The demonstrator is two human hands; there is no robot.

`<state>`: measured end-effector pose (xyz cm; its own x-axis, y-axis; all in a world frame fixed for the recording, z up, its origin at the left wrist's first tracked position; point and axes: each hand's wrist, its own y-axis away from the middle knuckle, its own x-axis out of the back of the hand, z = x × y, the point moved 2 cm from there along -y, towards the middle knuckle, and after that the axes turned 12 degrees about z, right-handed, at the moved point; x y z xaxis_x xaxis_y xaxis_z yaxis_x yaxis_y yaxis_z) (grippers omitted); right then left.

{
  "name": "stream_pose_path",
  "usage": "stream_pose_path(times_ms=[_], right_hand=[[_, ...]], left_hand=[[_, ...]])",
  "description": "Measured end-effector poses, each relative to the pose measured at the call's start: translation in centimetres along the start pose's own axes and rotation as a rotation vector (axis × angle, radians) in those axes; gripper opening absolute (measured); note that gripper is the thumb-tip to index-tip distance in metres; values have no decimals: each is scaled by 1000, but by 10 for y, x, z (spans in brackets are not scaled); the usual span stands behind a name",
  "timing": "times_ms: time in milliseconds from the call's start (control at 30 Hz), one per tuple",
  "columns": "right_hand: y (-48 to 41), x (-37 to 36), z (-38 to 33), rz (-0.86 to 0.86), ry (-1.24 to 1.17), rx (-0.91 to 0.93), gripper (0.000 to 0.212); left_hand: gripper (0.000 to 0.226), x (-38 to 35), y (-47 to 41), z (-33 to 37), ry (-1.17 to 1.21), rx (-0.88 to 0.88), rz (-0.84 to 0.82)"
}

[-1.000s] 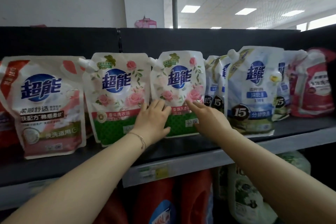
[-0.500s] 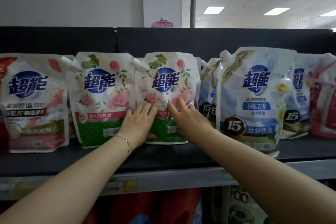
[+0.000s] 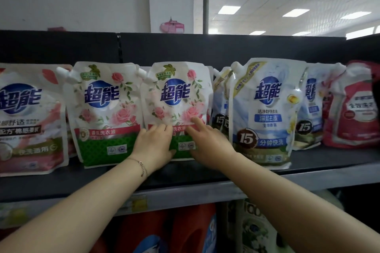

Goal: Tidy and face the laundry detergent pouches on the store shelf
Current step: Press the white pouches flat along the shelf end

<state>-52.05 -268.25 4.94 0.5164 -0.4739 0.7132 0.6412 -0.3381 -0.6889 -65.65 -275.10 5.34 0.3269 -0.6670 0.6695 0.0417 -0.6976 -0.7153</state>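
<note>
A row of detergent pouches stands upright on the dark shelf, labels facing me. The middle rose-print pouch has both my hands on its lower front. My left hand lies flat on its left lower part with straight fingers, thumb at the bottom edge. My right hand presses its right lower part, fingers extended. A second rose-print pouch stands just to the left, touching it. A pink-and-white pouch is at far left. A blue pouch stands to the right, closer to the shelf front.
Behind the blue pouch more blue pouches lean at an angle. A red pouch sits at far right. A black back panel closes the shelf. The lower shelf holds red bottles and a white-green pouch.
Both hands have stayed on the middle rose-print pouch. The view has shifted slightly, and the pouch stands a little more squarely beside its left neighbour.
</note>
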Motion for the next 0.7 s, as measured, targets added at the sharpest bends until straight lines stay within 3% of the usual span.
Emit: stream_pose_path(times_ms=[200,433,567,700], right_hand=[[18,16,1,109,-153,-73,47],[55,47,38,124,-212,-254,14],[72,63,66,244,-426,-476,17],[86,77,92,444,-597,-648,16]], left_hand=[[44,9,0,25,231,-26,-25],[25,-7,-8,52,479,125,-137],[38,-4,-16,73,699,211,-132],[72,5,-24,104,973,356,-204]])
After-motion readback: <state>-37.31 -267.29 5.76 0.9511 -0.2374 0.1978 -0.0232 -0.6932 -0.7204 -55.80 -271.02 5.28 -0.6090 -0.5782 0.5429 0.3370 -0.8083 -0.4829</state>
